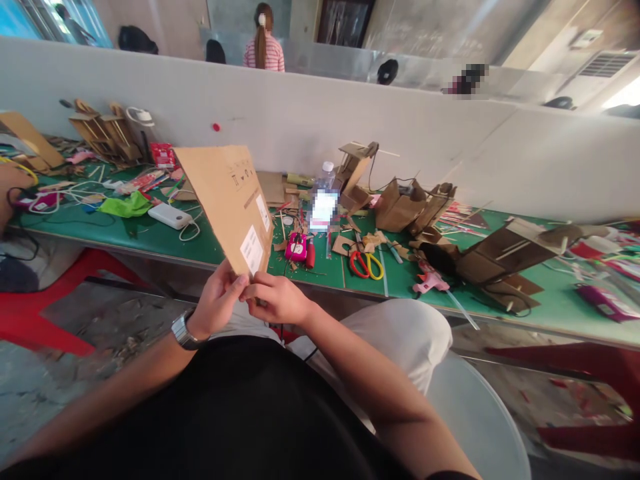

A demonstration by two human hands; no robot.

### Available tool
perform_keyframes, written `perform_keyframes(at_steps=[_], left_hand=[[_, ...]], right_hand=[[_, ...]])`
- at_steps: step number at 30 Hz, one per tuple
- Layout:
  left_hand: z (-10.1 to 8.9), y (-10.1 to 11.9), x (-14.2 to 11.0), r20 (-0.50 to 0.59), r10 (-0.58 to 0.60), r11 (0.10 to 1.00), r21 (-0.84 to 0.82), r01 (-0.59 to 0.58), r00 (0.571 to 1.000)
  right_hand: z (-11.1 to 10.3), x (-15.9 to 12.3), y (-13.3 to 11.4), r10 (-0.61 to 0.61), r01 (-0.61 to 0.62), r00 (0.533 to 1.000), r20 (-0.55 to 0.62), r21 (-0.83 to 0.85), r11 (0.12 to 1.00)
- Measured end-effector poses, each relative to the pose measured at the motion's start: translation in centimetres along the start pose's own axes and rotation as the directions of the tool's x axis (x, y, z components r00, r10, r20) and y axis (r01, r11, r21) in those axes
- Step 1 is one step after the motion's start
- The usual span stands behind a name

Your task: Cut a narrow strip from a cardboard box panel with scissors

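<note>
Centrally, cardboard sheet (215, 200): raised and tilted above the near edge of the green table (200, 247), its lower end in both hands, printed marks and two white labels on the visible face.
Left hand (216, 300): thumb and fingers pinching the sheet's lower corner (a silver watch (184, 331) sits on this wrist).
Right hand (277, 299): fingers curled in, pinching the same lower end, just beside the left thumb.
Table, middle: a clear bottle (327, 175) upright behind a lit phone (324, 209); nearer, a pink device (296, 247) beside a red-handled tool (311, 255).
Scissors (367, 265): one red and one yellow handle loop, lying right of that tool among cardboard scraps.
Glue gun (431, 280): pink, near the front edge, a clear stick beside it.
Table, right: folded cardboard structures (510, 253) with thin wooden sticks.
Table, left: a white power bank (170, 217) with a cable, near a bright green cloth (125, 205).
Background: a person (263, 48) in a striped top, beyond the pale partition (280, 113).
</note>
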State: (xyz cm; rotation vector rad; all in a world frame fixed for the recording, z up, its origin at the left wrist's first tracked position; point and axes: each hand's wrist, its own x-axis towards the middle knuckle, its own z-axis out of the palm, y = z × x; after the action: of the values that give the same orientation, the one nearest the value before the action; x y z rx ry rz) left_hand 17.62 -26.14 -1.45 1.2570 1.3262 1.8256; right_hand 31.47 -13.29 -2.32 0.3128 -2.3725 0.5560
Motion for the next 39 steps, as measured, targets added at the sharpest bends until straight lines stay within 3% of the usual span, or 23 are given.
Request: perform_keyframes(at_steps=[4,11,23,39], left_hand=[[0.20,0.60,0.58,0.043,-0.003,1.000,0.003,0.003,0.999],[0.02,0.31,0.80,0.055,-0.022,1.000,-0.013,0.022,0.998],[-0.24,-0.03,0.78,0.047,-0.023,0.998,-0.053,0.025,0.999],[-0.22,0.03,0.87,0.014,-0.051,0.998,-0.042,0.051,0.999]], right_hand=[[-0.16,0.14,-0.10,0.008,-0.006,0.999,-0.045,0.035,0.999],[-0.26,0.18,-0.47,0.153,-0.128,0.984,-0.091,0.238,0.963],[-0.24,0.04,0.22,0.074,-0.066,0.996,-0.058,0.132,0.989],[0.01,0.09,0.28,0.002,0.008,0.993,-0.121,0.080,0.997]])
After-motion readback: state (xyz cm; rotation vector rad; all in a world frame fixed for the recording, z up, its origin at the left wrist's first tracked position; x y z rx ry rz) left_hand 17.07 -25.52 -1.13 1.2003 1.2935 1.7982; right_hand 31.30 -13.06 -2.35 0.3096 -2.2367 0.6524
